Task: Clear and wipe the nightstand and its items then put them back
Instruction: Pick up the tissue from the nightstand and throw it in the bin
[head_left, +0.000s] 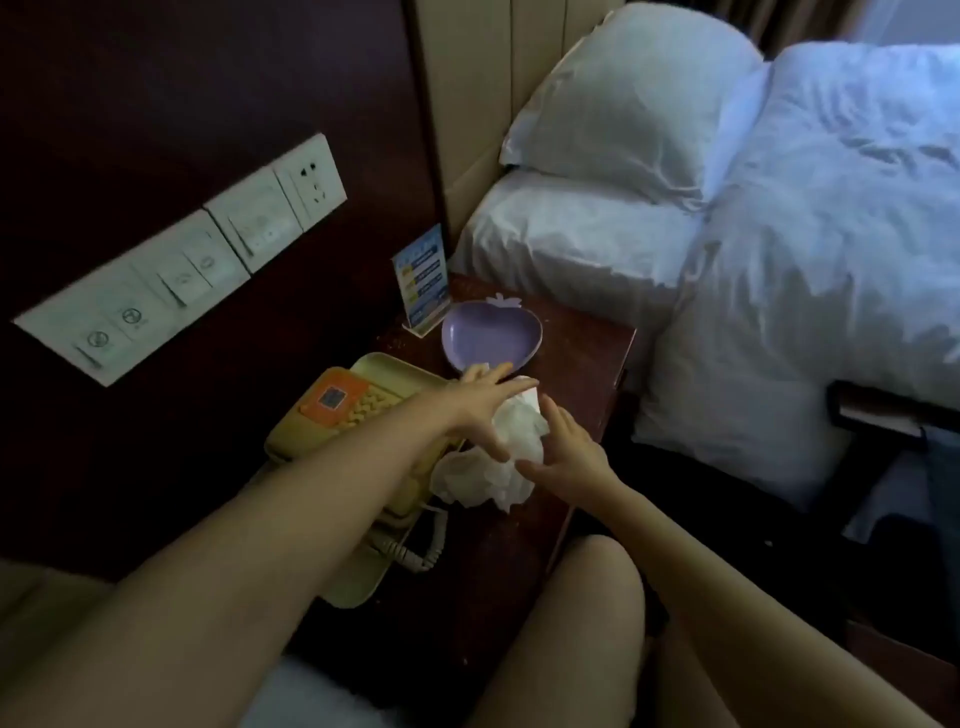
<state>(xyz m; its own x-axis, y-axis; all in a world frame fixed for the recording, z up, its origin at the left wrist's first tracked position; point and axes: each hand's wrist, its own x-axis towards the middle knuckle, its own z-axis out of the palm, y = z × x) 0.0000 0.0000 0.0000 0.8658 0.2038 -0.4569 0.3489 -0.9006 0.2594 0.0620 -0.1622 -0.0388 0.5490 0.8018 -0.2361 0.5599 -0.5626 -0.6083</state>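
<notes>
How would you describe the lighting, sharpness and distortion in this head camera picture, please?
Head view: dim over the nightstand and dark wall, with the white bedding brightest and bluish; switch panel smeared by motion blur; both hands, left hand and right hand, soft-edged on the crumpled tissue; wide-angle lens bends the headboard lines.

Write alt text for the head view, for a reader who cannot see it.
Both bare hands, left hand and right hand, reach with open fingers onto a crumpled white tissue on a dark wooden nightstand. A cream corded telephone lies to its left. Behind stand a purple strawberry-shaped dish and a small blue upright card; a white bed is at right.
</notes>
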